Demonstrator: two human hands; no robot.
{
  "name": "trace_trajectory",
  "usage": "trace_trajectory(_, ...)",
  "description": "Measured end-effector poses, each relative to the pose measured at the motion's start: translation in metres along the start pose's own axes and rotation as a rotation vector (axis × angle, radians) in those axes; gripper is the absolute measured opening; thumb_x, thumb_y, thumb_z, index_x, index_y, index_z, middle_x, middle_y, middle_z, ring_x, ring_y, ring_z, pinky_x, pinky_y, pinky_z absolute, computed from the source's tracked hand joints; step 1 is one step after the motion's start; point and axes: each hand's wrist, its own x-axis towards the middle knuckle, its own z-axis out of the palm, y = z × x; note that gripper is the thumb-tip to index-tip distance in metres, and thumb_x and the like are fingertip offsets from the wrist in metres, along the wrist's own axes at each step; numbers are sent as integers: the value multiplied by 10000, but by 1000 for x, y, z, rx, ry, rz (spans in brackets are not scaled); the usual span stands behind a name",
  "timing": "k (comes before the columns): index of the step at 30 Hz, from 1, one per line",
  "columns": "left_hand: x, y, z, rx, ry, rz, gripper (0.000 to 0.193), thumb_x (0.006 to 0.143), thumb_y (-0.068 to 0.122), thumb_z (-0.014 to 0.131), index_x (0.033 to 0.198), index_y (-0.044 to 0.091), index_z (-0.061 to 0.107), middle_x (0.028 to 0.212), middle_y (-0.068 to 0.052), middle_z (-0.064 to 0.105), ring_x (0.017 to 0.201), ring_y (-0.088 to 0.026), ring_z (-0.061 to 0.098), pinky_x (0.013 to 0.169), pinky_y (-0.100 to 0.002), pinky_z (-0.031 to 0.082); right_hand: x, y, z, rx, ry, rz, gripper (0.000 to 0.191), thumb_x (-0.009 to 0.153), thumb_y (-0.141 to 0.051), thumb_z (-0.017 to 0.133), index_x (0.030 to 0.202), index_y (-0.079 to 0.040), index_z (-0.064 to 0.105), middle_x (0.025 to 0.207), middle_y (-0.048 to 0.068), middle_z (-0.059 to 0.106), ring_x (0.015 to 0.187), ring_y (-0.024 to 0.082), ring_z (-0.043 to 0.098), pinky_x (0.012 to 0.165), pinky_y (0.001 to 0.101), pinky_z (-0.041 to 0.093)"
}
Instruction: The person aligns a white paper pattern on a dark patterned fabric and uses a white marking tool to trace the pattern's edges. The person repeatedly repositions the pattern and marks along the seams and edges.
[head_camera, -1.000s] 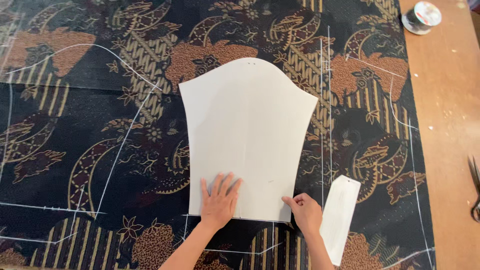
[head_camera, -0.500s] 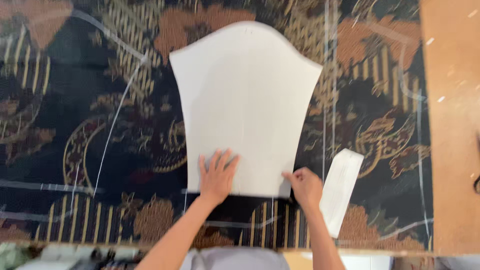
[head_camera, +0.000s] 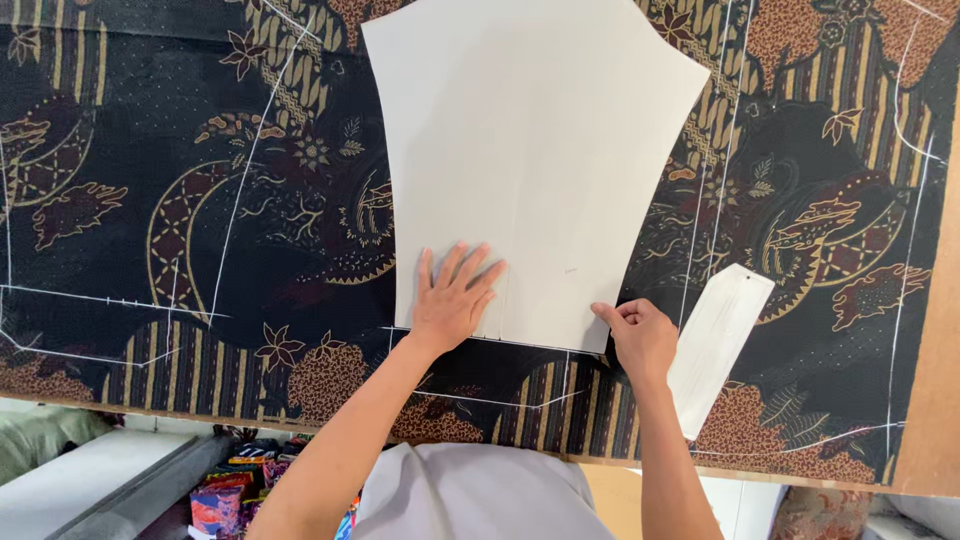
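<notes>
A large white paper pattern piece (head_camera: 540, 150) lies flat on dark batik cloth (head_camera: 200, 200) printed with brown and gold motifs. My left hand (head_camera: 455, 300) rests on the pattern's lower edge, palm down, fingers spread. My right hand (head_camera: 638, 335) sits at the pattern's lower right corner, fingers curled and pinched together, the fingertip touching the corner. Whether something small is between those fingers is hidden. A smaller narrow white paper piece (head_camera: 715, 340) lies on the cloth just right of my right hand.
White chalk lines (head_camera: 235, 190) run across the cloth. A wooden table edge (head_camera: 935, 400) shows at the right. Below the table's near edge are my grey shirt (head_camera: 480, 495) and colourful items on the floor (head_camera: 220, 495).
The view has drawn closer and shifted, so the pattern fills more of the frame. Both hands stay at the pattern's lower edge; the right hand is tucked closer to the corner.
</notes>
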Motion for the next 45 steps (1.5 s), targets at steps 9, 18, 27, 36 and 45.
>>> trace_trajectory(9, -4, 0, 5, -1, -39, -22, 455, 1054, 409, 494, 1501, 332, 532, 1598, 25, 407, 1494, -247, 301, 1216, -661, 165, -1, 4, 2, 21, -5, 18, 472, 767, -486, 872, 807, -34, 744, 607, 37, 676, 508, 129, 585, 478, 280, 422)
trace_trajectory(18, -4, 7, 8, -3, -11, -72, 435, 1038, 395, 513, 1466, 333, 558, 1591, 32, 413, 1519, -234, 283, 1225, -686, 134, -1, 3, 3, 32, 6, 10, 451, 770, -473, 870, 793, -40, 745, 605, 27, 684, 503, 114, 595, 477, 267, 427)
trace_trajectory(27, -3, 9, 10, -30, -34, -65, 497, 1027, 483, 510, 1486, 292, 505, 1600, -16, 369, 1524, -285, 241, 1202, -728, 100, 1, 5, -7, 407, -152, 171, 382, 897, -350, 808, 736, -53, 631, 575, 9, 547, 499, 86, 463, 486, 263, 393)
trace_trajectory(36, -2, 12, 5, 21, -8, -48, 530, 1007, 471, 529, 1508, 303, 499, 1603, -9, 372, 1512, -282, 261, 1194, -728, 92, -52, -60, 26, 754, -289, -376, 223, 881, -82, 724, 767, -89, 532, 744, -32, 512, 668, 33, 466, 560, 229, 415)
trace_trajectory(45, -6, 11, 16, 258, -258, -56, 592, 970, 429, 480, 1522, 222, 424, 1583, -65, 400, 1493, -329, 286, 1217, -722, 109, -84, -159, 49, 506, -464, -607, 301, 838, -244, 763, 815, -98, 501, 583, 38, 519, 510, 140, 522, 507, 310, 447)
